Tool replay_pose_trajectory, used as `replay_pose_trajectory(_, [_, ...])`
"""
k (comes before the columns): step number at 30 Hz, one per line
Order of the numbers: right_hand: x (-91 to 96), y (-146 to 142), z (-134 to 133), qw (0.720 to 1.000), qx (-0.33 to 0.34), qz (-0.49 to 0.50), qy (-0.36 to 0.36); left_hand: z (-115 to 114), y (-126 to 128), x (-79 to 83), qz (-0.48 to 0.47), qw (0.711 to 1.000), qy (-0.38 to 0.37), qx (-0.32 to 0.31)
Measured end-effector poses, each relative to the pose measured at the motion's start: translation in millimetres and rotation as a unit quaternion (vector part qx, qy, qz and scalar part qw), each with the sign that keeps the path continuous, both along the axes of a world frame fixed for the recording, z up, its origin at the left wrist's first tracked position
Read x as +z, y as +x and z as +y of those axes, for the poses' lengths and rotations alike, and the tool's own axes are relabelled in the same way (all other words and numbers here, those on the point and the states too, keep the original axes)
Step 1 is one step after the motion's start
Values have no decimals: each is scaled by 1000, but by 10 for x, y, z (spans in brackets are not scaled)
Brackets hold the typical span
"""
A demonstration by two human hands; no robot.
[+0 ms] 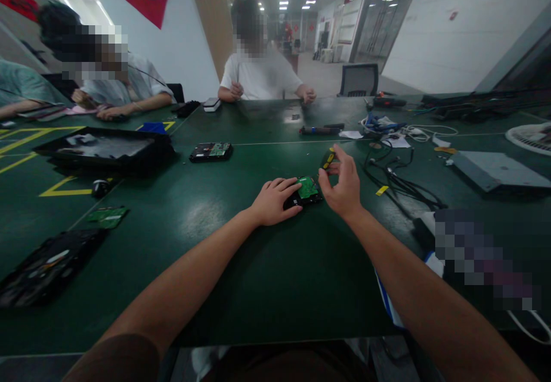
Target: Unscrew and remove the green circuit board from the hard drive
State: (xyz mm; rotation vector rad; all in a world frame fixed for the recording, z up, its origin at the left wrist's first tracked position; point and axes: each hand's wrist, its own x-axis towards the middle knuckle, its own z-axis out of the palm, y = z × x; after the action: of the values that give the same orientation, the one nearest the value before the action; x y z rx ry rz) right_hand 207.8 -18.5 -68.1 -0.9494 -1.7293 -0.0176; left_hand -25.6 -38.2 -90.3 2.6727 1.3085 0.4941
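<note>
Under my left hand point(274, 202) is a black hard drive point(308, 188) with a green circuit board facing up. That hand's fingers lie over its left part, with the thumb along the near edge, holding it against the table. My right hand point(344, 186) is just to the right of the drive and grips a short screwdriver point(329, 158) by its yellow and black handle. The handle is tilted, and I cannot make out its tip. Farther back on the left lies a second hard drive point(210, 151), also with green circuitry showing.
A black tray point(103, 147), a loose green circuit board point(107, 217) and a black device point(49, 264) lie left. To the right are black cables point(400, 184), a grey metal box point(503, 170) and a white fan point(531, 137). People sit across the green table point(258, 290).
</note>
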Motion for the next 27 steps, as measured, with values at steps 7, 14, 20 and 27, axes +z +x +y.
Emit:
replay_pose_trajectory(7, [-15,7,11,999,-33,1,-4,-3,-7,5,0,1000,-5,0])
replay_pose_trajectory(14, [16,-10,-18,1000,-4,-3,-6,0,-1,9,-3,1000,-12,1])
replay_pose_trajectory(20, [-2,9,-7,1000,-12,3,-6,-5,-7,7,-2,1000,-5,-3])
replay_pose_trajectory(27, [10,5,-16,1000,-3,-5,-3,-2,3,7,-2,1000,-8,0])
